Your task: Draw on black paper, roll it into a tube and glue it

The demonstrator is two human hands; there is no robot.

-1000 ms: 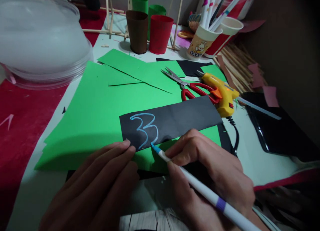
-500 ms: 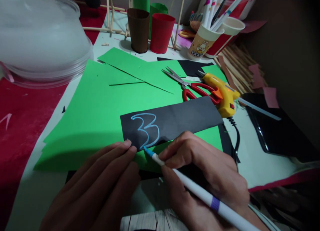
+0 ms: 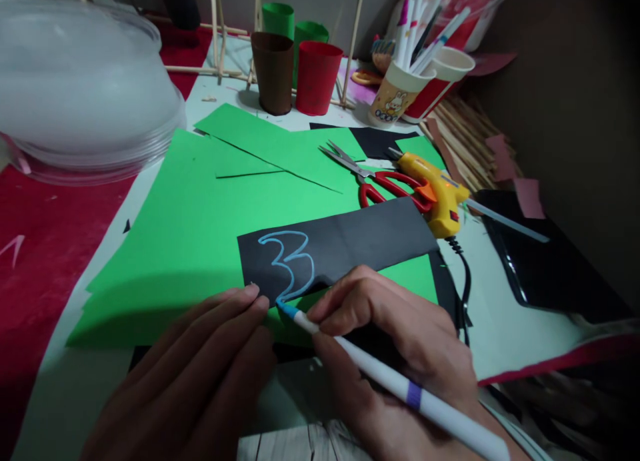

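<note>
My right hand [image 3: 395,348] pinches a white felt-tip pen [image 3: 370,364] with a blue tip and a purple band. Its tip touches the lower edge of a strip of black paper [image 3: 360,238], at the bottom of a blue outline shaped like a 3 [image 3: 300,268]. Beside it, my left hand [image 3: 200,368] lies flat with fingers stretched out, its fingertips on the strip's lower left corner. Under the strip are sheets of green paper [image 3: 165,214]. Red-handled scissors [image 3: 367,174] lie half opened just behind the strip.
A yellow glue gun [image 3: 435,191] lies to the right, near a black phone-like slab [image 3: 530,261]. Behind stand a brown paper cup [image 3: 273,74], a red paper cup [image 3: 319,78] and a rabbit-printed cup of pens [image 3: 395,98]. Clear plastic bowls [image 3: 90,101] stand at left.
The pen tip has moved slightly left along the bottom of the outline, and the outline's lower ends now meet. The whole view has shifted a little. My left hand stays on the strip.
</note>
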